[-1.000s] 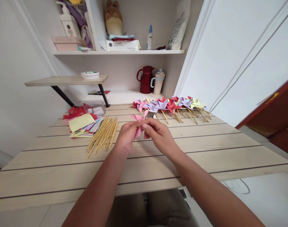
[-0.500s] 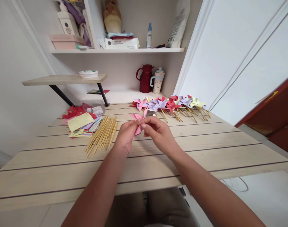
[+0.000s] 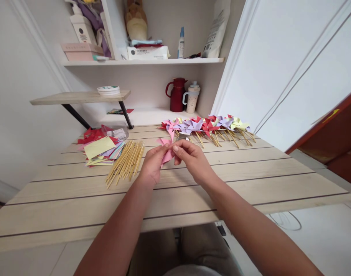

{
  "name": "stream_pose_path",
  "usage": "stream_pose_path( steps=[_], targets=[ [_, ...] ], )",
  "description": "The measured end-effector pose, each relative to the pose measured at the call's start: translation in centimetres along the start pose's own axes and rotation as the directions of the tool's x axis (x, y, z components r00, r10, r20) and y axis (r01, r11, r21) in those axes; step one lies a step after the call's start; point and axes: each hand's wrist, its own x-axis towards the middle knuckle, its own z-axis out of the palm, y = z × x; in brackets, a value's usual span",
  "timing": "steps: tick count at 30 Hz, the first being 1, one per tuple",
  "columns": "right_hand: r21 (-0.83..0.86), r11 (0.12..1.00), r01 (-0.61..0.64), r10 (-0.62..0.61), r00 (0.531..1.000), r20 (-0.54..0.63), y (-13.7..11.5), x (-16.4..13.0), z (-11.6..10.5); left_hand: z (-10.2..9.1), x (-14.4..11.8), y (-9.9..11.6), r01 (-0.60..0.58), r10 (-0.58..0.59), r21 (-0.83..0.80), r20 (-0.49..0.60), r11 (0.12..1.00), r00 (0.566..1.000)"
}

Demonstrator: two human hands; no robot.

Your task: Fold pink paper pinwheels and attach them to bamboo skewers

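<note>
We are pinching folded pink paper piece between left hand and right hand fingers, above pale wooden desk, near bamboo sticks.

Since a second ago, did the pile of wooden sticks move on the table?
No. The pile of wooden sticks lies beside the same stack of coloured paper squares; only the camera shifted.
</note>
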Motion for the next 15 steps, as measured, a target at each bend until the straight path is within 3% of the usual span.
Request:
stream_pose_path(
  steps=[3,10,15],
  targets=[
    [0.061,0.998,-0.031,0.035,0.997,-0.062,0.3,0.2,-0.2,-0.5,0.4,-0.6,0.018,-0.018,-0.017,-0.015,1.0,1.0],
    [0.151,0.986,-0.078,0.105,0.978,-0.183,0.9,0.8,-0.7,-1.7,1.3,-1.6,0.107,-0.118,-0.068,-0.183,0.992,0.976],
    [0.198,0.969,-0.148,0.19,0.959,-0.211,1.4,1.0,-1.0,-1.8,1.2,-1.6,0.081,-0.101,-0.114,-0.189,0.99,0.977]
  ],
)
